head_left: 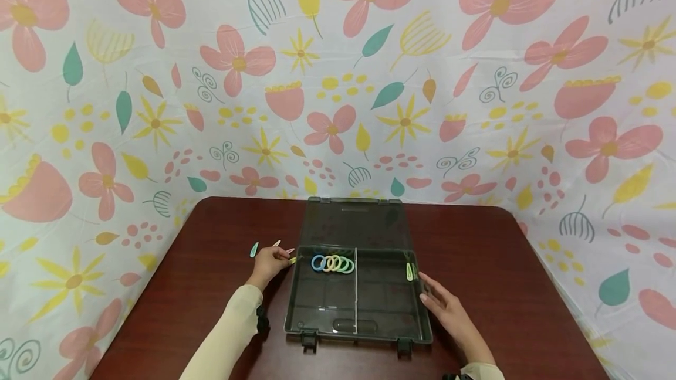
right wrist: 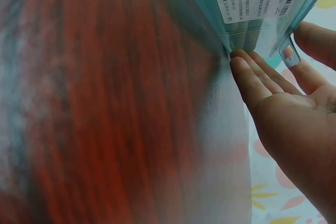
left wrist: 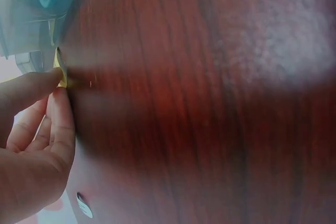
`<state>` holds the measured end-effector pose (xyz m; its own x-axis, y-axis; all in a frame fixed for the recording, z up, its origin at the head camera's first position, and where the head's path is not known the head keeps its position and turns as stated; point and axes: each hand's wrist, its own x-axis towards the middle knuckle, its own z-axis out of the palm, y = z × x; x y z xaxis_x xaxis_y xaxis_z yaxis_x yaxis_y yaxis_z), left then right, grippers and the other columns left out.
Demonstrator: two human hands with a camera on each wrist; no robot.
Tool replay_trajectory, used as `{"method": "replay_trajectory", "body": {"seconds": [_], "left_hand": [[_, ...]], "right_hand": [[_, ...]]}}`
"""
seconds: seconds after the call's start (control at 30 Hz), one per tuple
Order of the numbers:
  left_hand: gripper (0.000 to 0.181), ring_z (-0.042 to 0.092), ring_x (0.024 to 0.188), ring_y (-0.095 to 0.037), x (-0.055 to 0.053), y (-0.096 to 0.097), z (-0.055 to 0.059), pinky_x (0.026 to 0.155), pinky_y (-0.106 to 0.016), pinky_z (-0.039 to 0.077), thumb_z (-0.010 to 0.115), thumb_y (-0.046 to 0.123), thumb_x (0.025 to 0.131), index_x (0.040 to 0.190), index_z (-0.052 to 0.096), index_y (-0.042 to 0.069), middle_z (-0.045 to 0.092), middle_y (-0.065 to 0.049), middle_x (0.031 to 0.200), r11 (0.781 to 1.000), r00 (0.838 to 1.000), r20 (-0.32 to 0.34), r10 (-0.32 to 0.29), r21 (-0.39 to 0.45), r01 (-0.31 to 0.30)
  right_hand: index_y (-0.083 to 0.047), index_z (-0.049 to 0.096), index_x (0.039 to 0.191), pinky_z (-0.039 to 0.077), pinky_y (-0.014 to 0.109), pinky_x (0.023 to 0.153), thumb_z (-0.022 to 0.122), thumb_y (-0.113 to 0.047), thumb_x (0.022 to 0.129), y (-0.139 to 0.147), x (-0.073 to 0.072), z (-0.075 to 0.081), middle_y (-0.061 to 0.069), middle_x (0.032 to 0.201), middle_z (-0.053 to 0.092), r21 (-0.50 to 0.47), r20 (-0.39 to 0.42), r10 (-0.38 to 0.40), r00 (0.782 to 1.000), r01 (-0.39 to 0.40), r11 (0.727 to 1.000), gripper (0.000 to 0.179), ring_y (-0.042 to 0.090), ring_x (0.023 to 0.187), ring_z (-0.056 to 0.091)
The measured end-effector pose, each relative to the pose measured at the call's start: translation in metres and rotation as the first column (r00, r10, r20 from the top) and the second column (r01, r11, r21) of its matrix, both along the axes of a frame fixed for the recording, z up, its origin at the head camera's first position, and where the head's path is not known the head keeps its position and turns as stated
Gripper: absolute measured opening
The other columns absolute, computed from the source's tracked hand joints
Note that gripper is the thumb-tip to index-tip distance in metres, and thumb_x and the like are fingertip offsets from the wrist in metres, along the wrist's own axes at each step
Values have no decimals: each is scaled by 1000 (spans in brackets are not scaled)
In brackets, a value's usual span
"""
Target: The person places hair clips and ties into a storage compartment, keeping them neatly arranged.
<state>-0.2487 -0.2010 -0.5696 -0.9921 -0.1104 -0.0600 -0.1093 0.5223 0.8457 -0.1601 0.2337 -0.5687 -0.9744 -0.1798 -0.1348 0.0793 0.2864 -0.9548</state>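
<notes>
A yellow hair clip [left wrist: 62, 69] is pinched between the thumb and fingertips of my left hand [head_left: 269, 267], just outside the left wall of a clear grey plastic box [head_left: 327, 304]. The box lies with its lid [head_left: 356, 224] folded back, a divider splitting it in two. Several pastel hair ties [head_left: 338, 264] overlap in a row at the back of the left compartment. Green hair clips [head_left: 409, 272] lie by the right wall of the other compartment. My right hand [head_left: 448, 309] touches the box's right side with extended fingers.
On the table [head_left: 222, 286], beyond my left hand, lie a teal hair clip [head_left: 254, 249], a pale clip [head_left: 277, 243] and a pinkish clip [head_left: 290, 250]. Two latches [head_left: 309, 342] jut from the box's front edge. A flowered cloth [head_left: 338, 75] hangs behind the table.
</notes>
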Motion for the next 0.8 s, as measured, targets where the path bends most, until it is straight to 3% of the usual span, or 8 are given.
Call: {"method": "replay_trajectory", "body": {"seconds": [0.17,0.33,0.57,0.8], "left_hand": [[13,60,70,-21,1,1,2,61,-33,54,71,-9,79,91,71,-4,66,-12,78,1000,999,27,-25,13,25],[14,60,69,-19,-1,0,4,59,-30,53,71,-8,79,92,73,-3,67,-10,78,999,999,32,-39,-3,39],[17,64,73,-23,-2,-3,6,61,-33,56,63,-10,84,99,72,-7,69,-18,91,991,997,72,-27,133,17],[20,67,86,-30,0,-4,12,70,-37,59,57,-9,90,107,66,-13,65,-28,104,978,994,102,-26,206,4]], "right_hand": [[-13,33,150,33,54,109,56,-21,99,0,-1,0,16,157,21,-4,24,-8,1000,8,1000,57,38,143,17],[-11,34,150,37,50,108,56,-19,99,1,-1,-2,16,156,23,12,-4,-11,1000,11,1000,56,38,142,20],[-12,35,149,37,51,107,57,-19,98,1,0,-2,15,156,23,0,0,-18,1000,18,1000,56,37,142,21],[-13,34,150,34,54,109,56,-21,99,0,-1,-1,16,157,21,-1,14,-10,1000,10,1000,56,38,143,18]]}}
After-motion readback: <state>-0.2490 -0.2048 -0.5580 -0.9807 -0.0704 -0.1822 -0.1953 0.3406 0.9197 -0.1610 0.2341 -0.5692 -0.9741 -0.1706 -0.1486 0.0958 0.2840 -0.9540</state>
